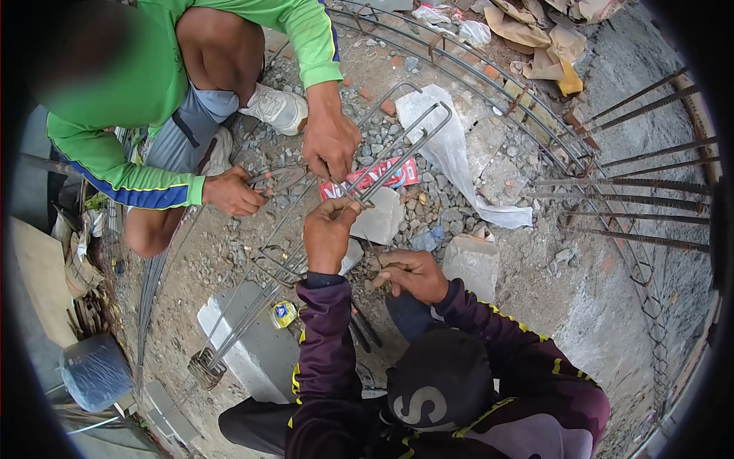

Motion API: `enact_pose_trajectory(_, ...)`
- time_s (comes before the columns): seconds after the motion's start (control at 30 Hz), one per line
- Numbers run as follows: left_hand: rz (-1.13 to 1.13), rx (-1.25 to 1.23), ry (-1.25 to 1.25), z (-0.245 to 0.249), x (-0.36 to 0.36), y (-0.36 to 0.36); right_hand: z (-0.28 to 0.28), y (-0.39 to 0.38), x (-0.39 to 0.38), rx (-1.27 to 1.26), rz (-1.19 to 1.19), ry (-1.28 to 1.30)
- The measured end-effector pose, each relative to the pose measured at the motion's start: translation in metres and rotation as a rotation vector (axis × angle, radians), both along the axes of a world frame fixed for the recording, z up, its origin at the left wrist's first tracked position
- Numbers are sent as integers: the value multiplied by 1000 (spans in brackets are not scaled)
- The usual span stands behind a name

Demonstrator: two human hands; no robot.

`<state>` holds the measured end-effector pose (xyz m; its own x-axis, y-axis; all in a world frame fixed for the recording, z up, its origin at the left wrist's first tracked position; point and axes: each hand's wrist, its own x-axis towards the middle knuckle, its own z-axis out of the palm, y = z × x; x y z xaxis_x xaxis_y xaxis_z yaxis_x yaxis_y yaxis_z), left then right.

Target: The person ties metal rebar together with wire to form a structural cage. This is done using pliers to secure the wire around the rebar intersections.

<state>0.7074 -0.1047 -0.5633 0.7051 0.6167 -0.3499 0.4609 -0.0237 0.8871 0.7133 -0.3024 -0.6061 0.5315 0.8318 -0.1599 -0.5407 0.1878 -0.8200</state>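
Observation:
My left hand reaches up in a dark purple sleeve, its fingers pinched on the metal frame of long thin rods and bent stirrups. Below and right of it, my right hand has its fingers closed round a thin wire that hangs from the frame's side. A co-worker's hand touches the frame just above my left hand. The co-worker's other hand grips pincers left of the frame. Exact fingertip contacts are partly hidden.
A dark cap shows at the bottom. Gravel, a red wrapper, a white cloth and a concrete slab lie around the frame. Curved rebar spans the upper right; several bars project at right.

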Motion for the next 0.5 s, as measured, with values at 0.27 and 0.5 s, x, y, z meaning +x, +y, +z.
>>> enact_pose_trajectory(0.27,24,-83,-55,5,6,3,4,13,29,-153,-71,-70)
enact_pose_trajectory(0.5,12,-19,-49,0,-2,-3,-34,24,21,-374,-138,-196)
